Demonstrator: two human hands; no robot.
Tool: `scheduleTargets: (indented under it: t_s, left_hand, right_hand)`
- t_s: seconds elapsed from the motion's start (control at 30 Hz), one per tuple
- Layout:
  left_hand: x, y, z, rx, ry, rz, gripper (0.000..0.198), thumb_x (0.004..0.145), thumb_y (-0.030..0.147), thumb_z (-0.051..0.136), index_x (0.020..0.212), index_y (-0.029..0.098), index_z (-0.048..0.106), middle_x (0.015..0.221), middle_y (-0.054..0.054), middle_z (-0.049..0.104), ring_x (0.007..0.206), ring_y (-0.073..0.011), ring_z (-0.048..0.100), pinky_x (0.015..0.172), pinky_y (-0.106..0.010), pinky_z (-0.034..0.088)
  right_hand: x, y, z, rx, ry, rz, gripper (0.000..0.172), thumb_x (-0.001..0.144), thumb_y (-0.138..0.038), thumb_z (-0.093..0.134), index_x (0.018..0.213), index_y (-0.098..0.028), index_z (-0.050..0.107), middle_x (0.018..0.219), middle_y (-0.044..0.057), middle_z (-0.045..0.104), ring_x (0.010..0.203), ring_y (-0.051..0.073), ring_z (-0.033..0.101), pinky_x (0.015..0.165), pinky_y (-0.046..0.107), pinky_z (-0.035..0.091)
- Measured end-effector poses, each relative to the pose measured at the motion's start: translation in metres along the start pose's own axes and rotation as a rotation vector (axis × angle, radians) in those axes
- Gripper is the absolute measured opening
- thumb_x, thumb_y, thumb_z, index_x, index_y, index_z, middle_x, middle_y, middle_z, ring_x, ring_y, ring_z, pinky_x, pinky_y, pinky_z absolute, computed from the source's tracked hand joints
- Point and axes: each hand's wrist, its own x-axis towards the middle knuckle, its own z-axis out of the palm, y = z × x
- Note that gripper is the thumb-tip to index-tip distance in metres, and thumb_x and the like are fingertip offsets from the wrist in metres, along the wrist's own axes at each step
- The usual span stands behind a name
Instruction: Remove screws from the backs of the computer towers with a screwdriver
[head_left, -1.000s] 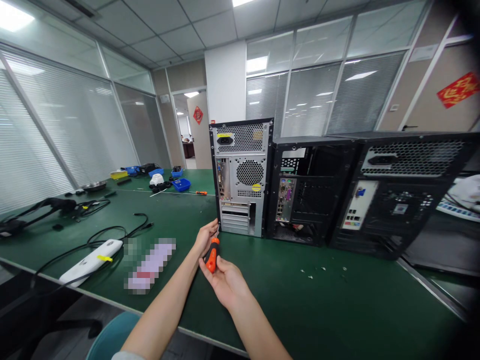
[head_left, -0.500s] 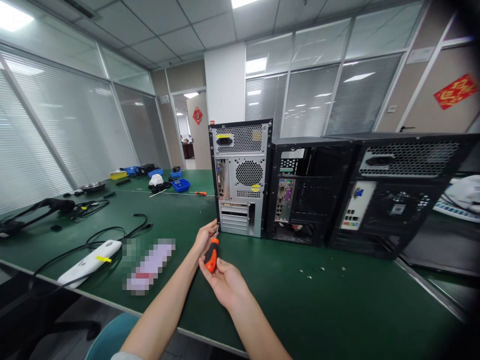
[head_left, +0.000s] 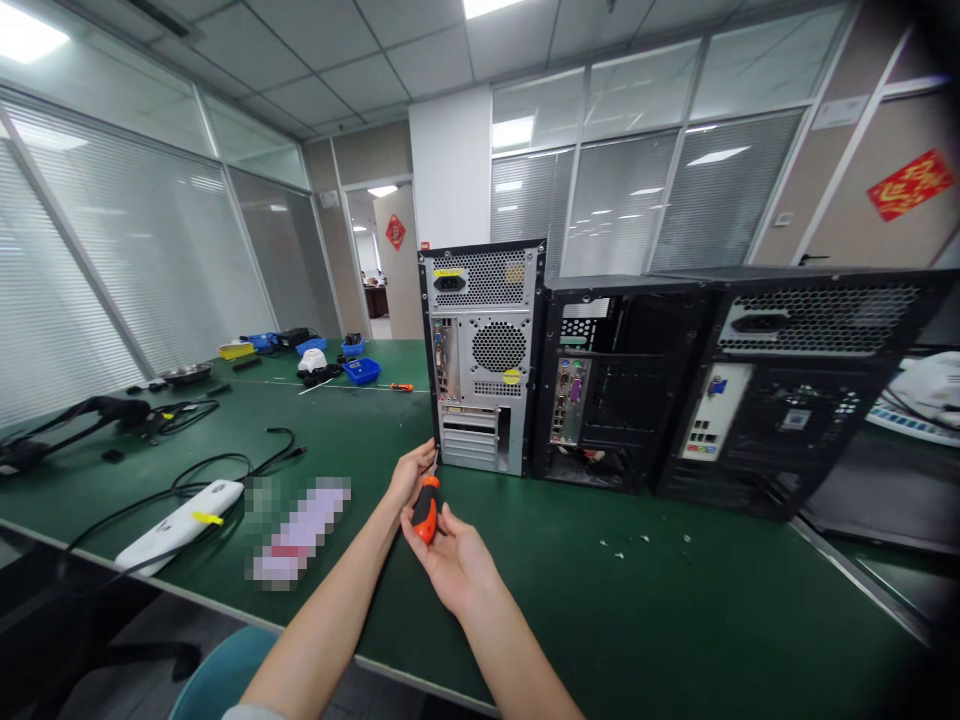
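A silver-backed computer tower (head_left: pixel 487 390) with a black frame stands on the green table, its rear side facing me. At its lower left corner is the tip of an orange and black screwdriver (head_left: pixel 426 510), slanting up and away from me. My right hand (head_left: pixel 454 560) holds the screwdriver's handle end between thumb and fingers, palm turned up. Beside the shaft, my left hand (head_left: pixel 409 480) has its fingers closed together against the case corner. What those fingers pinch is partly hidden. The screw, if any, at the tip is too small to see.
Two black computer cases (head_left: pixel 615 390) stand to the right of the tower. Several small screws (head_left: pixel 645 538) lie on the table's right part. At left are a white power strip (head_left: pixel 180 525), black cables (head_left: pixel 217 465) and blue trays (head_left: pixel 362 371). Another orange screwdriver (head_left: pixel 402 387) lies farther back.
The screwdriver handle has turned slightly, and my right hand's fingers and thumb have shifted a little on it. My left hand and the tower have stayed put.
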Motion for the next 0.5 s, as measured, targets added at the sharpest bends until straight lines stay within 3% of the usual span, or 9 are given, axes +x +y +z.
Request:
scheduleTargets:
  t_s: [0.2, 0.5]
  left_hand:
    - [-0.0032, 0.0024, 0.0023, 0.020, -0.043, 0.002, 0.052, 0.063, -0.003, 0.041, 0.110, 0.010, 0.059, 0.113, -0.010, 0.061, 0.100, -0.0137, 0.058, 0.078, -0.017, 0.046]
    - [-0.0030, 0.0013, 0.0009, 0.018, -0.049, 0.012, 0.051, 0.063, -0.001, 0.042, 0.110, 0.009, 0.059, 0.112, -0.013, 0.062, 0.102, -0.0149, 0.058, 0.087, -0.022, 0.044]
  right_hand:
    - [0.0008, 0.0038, -0.0002, -0.033, -0.021, -0.115, 0.007, 0.072, -0.016, 0.066, 0.075, -0.010, 0.063, 0.072, 0.003, 0.065, 0.073, 0.011, 0.062, 0.083, 0.034, 0.053]
    - [0.0039, 0.0051, -0.0039, -0.089, 0.032, -0.148, 0.015, 0.060, -0.008, 0.073, 0.072, -0.008, 0.065, 0.074, 0.003, 0.065, 0.073, 0.014, 0.064, 0.081, 0.032, 0.055]
